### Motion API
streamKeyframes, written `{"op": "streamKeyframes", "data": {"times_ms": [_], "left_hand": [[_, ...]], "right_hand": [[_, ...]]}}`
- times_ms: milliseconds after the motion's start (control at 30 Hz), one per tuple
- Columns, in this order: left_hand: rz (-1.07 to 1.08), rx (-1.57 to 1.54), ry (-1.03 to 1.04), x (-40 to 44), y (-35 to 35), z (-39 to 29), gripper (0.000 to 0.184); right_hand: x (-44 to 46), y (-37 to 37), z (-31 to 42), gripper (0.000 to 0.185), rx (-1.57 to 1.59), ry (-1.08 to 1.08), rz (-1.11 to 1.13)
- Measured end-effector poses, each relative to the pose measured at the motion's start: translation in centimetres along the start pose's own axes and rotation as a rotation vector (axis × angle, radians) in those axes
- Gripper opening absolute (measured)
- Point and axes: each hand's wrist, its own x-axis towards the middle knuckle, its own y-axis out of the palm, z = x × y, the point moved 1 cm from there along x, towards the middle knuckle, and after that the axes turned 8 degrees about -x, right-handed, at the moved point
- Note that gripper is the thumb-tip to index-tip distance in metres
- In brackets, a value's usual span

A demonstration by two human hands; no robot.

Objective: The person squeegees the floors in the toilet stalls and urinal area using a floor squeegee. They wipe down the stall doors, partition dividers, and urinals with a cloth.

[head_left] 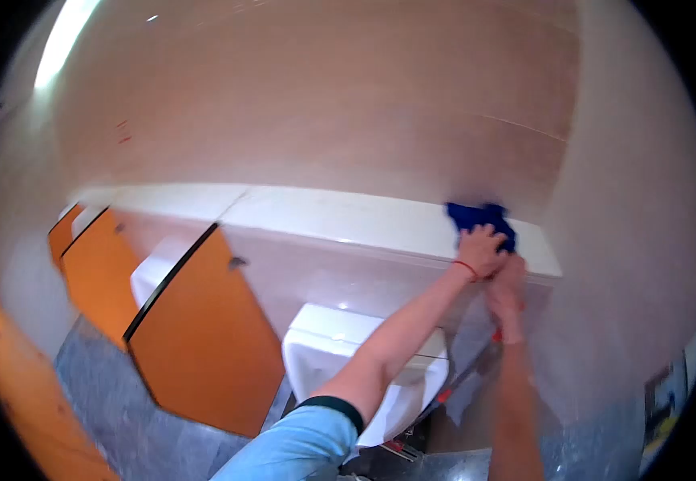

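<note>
On the white ledge (pixel 324 215), near its right end, lies a crumpled dark blue cloth (pixel 476 216). My left hand (pixel 482 251), with a red band at the wrist, presses on the cloth, its fingers curled over it. Just below and to the right, beside the ledge's front edge, is my right hand (pixel 508 285). It is blurred and close to my left hand, and its fingers are too smeared to make out. A thin dark stick-like thing with red parts (pixel 444 395) shows below the hands; whether my right hand touches it is unclear.
A white urinal (pixel 332 327) is below the ledge, partly behind my left arm. Orange partitions (pixel 208 345) with dark edges stand to the left, with another white urinal (pixel 155 268) between them. The brownish wall (pixel 308 96) rises behind the ledge. Grey floor (pixel 107 377) shows lower left.
</note>
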Motion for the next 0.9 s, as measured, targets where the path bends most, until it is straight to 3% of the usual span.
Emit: {"op": "streamKeyframes", "data": {"times_ms": [67, 100, 133, 233, 333, 400, 433, 500, 533, 567, 733, 767, 800, 833, 867, 900], "left_hand": [[-0.042, -0.003, -0.025, -2.0, -3.4, 0.4, 0.040], [-0.042, 0.036, -0.042, -3.3, -5.2, 0.5, 0.041], [-0.153, 0.039, -0.015, -4.7, -6.6, 1.4, 0.043], [-0.182, 0.168, -0.160, -9.4, -12.3, 5.3, 0.041], [-0.449, 0.168, -0.143, -17.7, -19.3, 10.8, 0.041], [-0.356, 0.420, -0.290, -24.2, -26.6, 11.9, 0.042], [-0.312, 0.706, -0.277, -27.5, -29.9, 11.9, 0.042], [-0.279, 0.975, -0.221, -34.3, -35.6, 12.6, 0.038], [-0.134, 1.042, -0.345, -38.2, -37.8, 12.2, 0.029], [0.152, 1.097, -0.297, -42.9, -39.2, 13.4, 0.023], [0.900, 1.032, -0.595, -61.9, -31.9, 13.0, 0.020], [0.915, 0.839, -0.721, -65.1, -29.9, 12.9, 0.021], [0.896, 0.569, -1.036, -65.2, -28.4, 11.6, 0.032], [0.530, 0.302, -1.215, -68.9, -26.2, 12.2, 0.040], [0.490, 0.321, -1.351, -68.3, -24.6, 11.1, 0.044], [0.385, 0.344, -1.249, -66.8, -23.3, 9.6, 0.040]], "right_hand": [[0.3, 1.6, -0.5, 0.060, -0.165, -0.077, -0.149], [0.7, 3.8, -1.8, 0.059, -0.266, -0.094, -0.361], [1.0, 4.3, -2.0, 0.059, -0.249, -0.115, -0.345], [1.0, 4.6, -2.7, 0.060, -0.336, -0.155, -0.394], [0.7, 4.5, -2.8, 0.060, -0.364, -0.147, -0.372], [1.2, 5.0, -3.1, 0.058, -0.371, -0.166, -0.404], [1.4, 5.2, -3.3, 0.058, -0.358, -0.169, -0.382], [1.5, 5.5, -3.3, 0.057, -0.409, -0.130, -0.429], [1.4, 5.4, -3.3, 0.058, -0.418, -0.132, -0.431], [1.4, 5.4, -3.3, 0.059, -0.428, -0.134, -0.430], [2.2, 6.8, -3.0, 0.058, -0.421, -0.132, -0.428], [1.6, 6.0, -3.5, 0.058, -0.452, -0.119, -0.431], [0.6, 6.8, -3.7, 0.055, -0.365, -0.209, -0.581], [-0.7, 8.2, -3.5, 0.053, -0.287, -0.308, -0.728], [-3.0, 8.6, -2.3, 0.052, -0.196, -0.296, -0.638], [-6.2, 9.1, -0.8, 0.050, -0.096, -0.273, -0.547]]}}
